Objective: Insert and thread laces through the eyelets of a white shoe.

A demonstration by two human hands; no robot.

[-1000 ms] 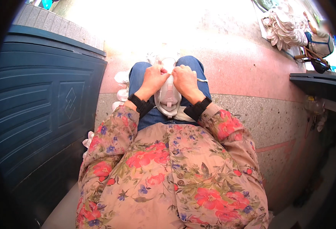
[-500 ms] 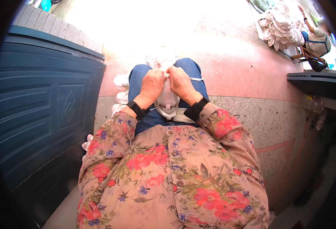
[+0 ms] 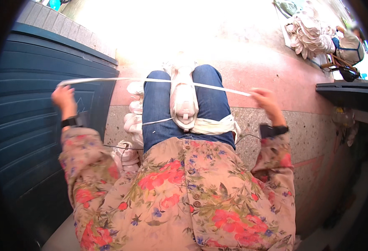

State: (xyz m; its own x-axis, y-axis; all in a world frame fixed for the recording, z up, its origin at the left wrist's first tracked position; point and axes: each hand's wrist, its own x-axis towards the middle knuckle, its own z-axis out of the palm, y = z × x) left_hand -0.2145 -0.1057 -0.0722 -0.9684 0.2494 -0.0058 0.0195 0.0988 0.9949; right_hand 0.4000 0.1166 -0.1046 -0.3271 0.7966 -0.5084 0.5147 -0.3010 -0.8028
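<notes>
A white shoe [image 3: 184, 102] lies between my knees, its heel toward me. A white shoelace [image 3: 225, 89] runs out from both sides of it, drawn wide across my thighs. My left hand [image 3: 64, 100], far out to the left before the blue panel, is closed on one end of the lace. On the other side, my right hand [image 3: 266, 101] grips the opposite end, somewhat blurred. A bundle of white laces [image 3: 215, 126] lies over my right thigh, close to the shoe's heel.
More white shoes [image 3: 133, 121] are stacked on the floor by my left leg. A dark blue panelled door [image 3: 33, 96] stands at the left. At the upper right, another person [image 3: 349, 48] is beside a heap of pale shoe parts [image 3: 305, 35]. A dark ledge [image 3: 345, 87] juts in below them.
Both hands have parted from over the shoe, the left going far left and the right going right, pulling the lace out long. The shoe and the lace bundle are now uncovered.
</notes>
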